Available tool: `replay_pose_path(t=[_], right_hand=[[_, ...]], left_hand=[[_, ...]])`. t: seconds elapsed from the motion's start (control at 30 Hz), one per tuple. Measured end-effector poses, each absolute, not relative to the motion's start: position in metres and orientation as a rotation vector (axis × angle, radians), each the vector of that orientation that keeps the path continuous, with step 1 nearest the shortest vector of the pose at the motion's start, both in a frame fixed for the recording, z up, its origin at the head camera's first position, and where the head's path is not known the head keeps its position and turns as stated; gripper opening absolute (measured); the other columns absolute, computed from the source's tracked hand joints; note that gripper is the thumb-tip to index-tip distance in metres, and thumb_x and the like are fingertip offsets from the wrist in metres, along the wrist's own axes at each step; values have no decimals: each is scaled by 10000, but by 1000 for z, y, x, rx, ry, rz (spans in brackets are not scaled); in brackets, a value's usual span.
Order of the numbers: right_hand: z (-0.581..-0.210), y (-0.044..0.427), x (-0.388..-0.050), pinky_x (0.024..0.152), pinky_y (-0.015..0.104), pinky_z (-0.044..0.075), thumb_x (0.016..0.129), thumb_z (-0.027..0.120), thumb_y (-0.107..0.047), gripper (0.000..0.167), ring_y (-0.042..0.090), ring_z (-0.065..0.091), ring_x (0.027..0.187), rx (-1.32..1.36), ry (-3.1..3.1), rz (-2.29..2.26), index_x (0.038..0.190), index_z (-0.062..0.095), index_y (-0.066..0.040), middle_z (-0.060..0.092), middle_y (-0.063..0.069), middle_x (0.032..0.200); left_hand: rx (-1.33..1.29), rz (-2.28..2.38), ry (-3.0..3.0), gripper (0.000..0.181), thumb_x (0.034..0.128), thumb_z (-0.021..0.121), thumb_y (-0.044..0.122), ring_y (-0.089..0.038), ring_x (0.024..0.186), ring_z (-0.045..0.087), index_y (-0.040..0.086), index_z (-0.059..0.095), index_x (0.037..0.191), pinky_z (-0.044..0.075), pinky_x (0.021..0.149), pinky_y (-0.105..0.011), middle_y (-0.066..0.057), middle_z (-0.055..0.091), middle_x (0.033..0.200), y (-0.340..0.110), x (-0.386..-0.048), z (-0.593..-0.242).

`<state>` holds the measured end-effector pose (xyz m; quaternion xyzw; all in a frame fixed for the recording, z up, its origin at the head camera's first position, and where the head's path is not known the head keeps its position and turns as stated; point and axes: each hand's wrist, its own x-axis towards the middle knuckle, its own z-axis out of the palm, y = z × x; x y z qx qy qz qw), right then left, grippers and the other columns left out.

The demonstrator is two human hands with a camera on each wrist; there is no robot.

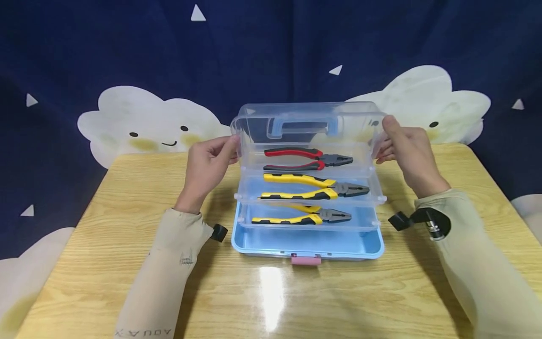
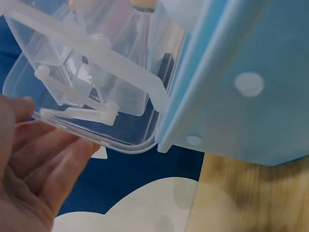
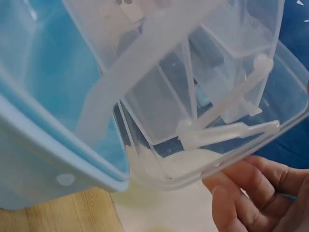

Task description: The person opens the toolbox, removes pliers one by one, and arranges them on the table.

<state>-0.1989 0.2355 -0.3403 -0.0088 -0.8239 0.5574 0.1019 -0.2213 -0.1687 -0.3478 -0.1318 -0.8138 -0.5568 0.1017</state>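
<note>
A blue toolbox stands with its clear lid raised and its clear trays fanned out in steps. Red-and-black pliers lie in the top tier, yellow-and-black pliers in the middle one, and another yellow-and-black pair in the lowest. At the lid's left edge, the left hand pinches the rim; its fingers are beneath the rim in the left wrist view. The right hand grips the lid's right edge, thumb on top. White hinge arms link lid and trays.
The wooden table carries the toolbox, whose pink latch faces the near side. Behind the table hangs a dark blue cloth with white clouds and triangles. A black wrist mount sits beside the left sleeve.
</note>
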Motion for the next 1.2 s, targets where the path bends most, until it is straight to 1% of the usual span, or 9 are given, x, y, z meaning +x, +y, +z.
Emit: replay_pose_path(t=[0.1, 0.2, 0.3, 0.43, 0.63, 0.8, 0.9, 1.03, 1.2], right_hand=[[-344, 237, -199, 697, 186, 630, 1071, 463, -533, 546, 85, 729, 703, -16, -2416, 1701, 860, 760, -126, 755, -95, 754], [-351, 241, -197, 777, 173, 629, 1072, 505, -485, 502, 86, 754, 823, 12, -2319, 1858, 992, 788, -79, 788, -73, 888], [-361, 244, -194, 829, 160, 626, 1052, 578, -433, 453, 56, 746, 954, 13, -2266, 1938, 1192, 765, -45, 783, -64, 1088], [-371, 242, -194, 859, 149, 615, 1022, 632, -427, 515, -22, 731, 1028, -24, -2304, 1887, 1359, 667, -39, 750, -86, 1258], [-377, 231, -197, 810, 129, 615, 1031, 606, -439, 510, -60, 731, 980, -40, -2323, 1777, 1326, 694, -33, 760, -65, 1250], [-380, 225, -199, 818, 140, 616, 1029, 583, -478, 538, 12, 741, 1068, -92, -2299, 1782, 1300, 710, -30, 683, 108, 1402], [-382, 225, -198, 798, 153, 622, 1015, 598, -495, 564, 28, 751, 1047, -154, -2266, 1816, 1301, 706, -21, 654, 161, 1430], [-383, 224, -196, 766, 153, 625, 998, 625, -496, 569, -63, 745, 902, -231, -2227, 1805, 1279, 714, -10, 693, 147, 1372], [-382, 224, -197, 771, 152, 620, 1006, 600, -507, 567, -52, 747, 929, -223, -2259, 1745, 1291, 706, -27, 694, 140, 1354]], left_hand=[[-362, -1546, -2461, 416, 1052, 599, 386, -231, 901, 809, 25, 796, 1112, 657, 804, -243, -187, 800, 1054, -169, -223, -347], [-352, -1593, -2489, 421, 1057, 589, 392, -306, 959, 798, 37, 770, 1196, 658, 812, -254, -203, 786, 1107, -170, -226, -348], [-343, -1676, -2488, 401, 1057, 599, 350, -337, 995, 787, 30, 739, 1255, 655, 810, -250, -226, 768, 1150, -169, -229, -352], [-320, -1712, -2477, 351, 1050, 623, 259, -337, 1041, 776, 37, 710, 1308, 649, 825, -232, -191, 746, 1249, -166, -229, -358], [-303, -1729, -2426, 384, 1052, 605, 154, -368, 1101, 748, 74, 624, 1427, 634, 892, -241, -202, 693, 1310, -167, -223, -375], [-294, -1789, -2327, 379, 1065, 568, 124, -363, 1142, 734, 91, 614, 1440, 623, 940, -255, -206, 679, 1328, -163, -220, -387], [-298, -1796, -2292, 411, 1063, 568, 116, -328, 1150, 736, 157, 591, 1471, 629, 943, -266, -179, 699, 1339, -160, -219, -391], [-310, -1776, -2279, 486, 1060, 558, 100, -302, 1117, 753, 274, 537, 1514, 629, 958, -298, -140, 722, 1331, -157, -216, -394], [-337, -1706, -2290, 479, 1064, 543, 91, -266, 1182, 734, 271, 545, 1508, 610, 1002, -320, -119, 703, 1369, -155, -215, -396]])
